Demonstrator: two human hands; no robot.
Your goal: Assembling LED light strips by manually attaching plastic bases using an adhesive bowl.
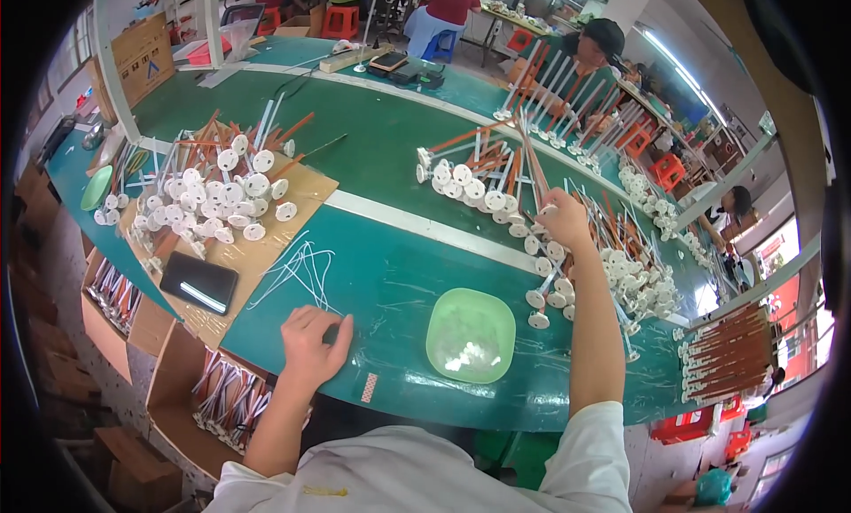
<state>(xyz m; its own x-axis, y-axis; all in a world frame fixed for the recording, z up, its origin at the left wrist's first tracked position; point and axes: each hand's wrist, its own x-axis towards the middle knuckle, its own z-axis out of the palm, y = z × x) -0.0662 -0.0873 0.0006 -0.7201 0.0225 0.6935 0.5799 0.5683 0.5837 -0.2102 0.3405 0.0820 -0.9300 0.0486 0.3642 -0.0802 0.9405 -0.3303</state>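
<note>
Resting low in the frame near the front edge of the green surface [390, 283], the left hand [310, 340] lies palm down with fingers loosely curled, holding nothing I can make out; its fingertips sit at the near end of a loose bundle of thin white wires [297, 269]. Just right of it, at lower centre, stands a pale green bowl [471, 334] with a few small white bits inside. Left of the wires a black phone [199, 282] lies on a brown cardboard sheet [292, 221].

Farther up, right of centre, the right hand [566, 219] reaches out over a heap of white-capped rods [496, 181], fingers closed down into them; whether it already grips one I cannot tell. This looks like the picking step, one rod being drawn from the heap while the other hand stays by the wires. A clean lift would call for pulling a single rod free without dragging its tangled neighbours.

Open room is the bare green stretch between bowl, wires and heap. A second pile of capped rods [222, 190] crowds the upper left, and boxes below the left edge hold more parts. Other people sit along the far edge, top of frame.
</note>
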